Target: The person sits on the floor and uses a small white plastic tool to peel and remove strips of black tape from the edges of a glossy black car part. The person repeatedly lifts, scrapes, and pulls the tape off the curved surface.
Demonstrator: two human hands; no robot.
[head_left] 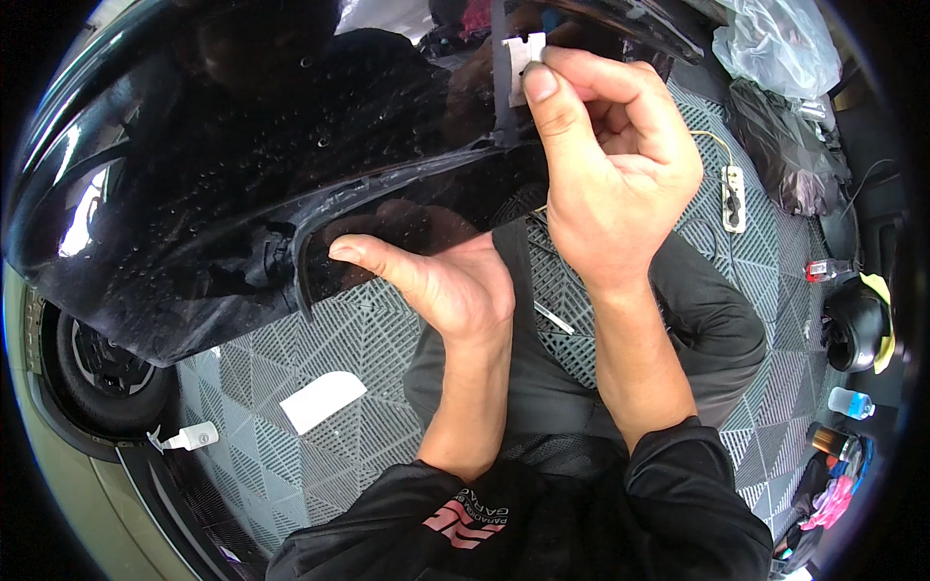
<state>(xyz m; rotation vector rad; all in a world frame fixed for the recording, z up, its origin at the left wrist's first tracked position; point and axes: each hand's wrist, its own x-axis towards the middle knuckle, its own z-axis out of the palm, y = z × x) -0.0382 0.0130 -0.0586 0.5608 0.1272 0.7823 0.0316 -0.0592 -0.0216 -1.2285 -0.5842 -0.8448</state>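
Observation:
A glossy black, curved panel that looks like a car bumper, dotted with droplets, fills the upper left. A grey strip runs along its ridge and up its right part. My right hand pinches a small white flat piece with a notched end between thumb and fingers, against the upright part of that strip. My left hand is palm up at the panel's lower edge. Its thumb is stretched out across the panel's front, while the other fingers are hidden by the panel.
Grey grid tiles cover the floor. A white sheet, a white spray bottle and a thin white stick lie there. On the right are a power strip, plastic bags and a clear bottle. A wheel is at left.

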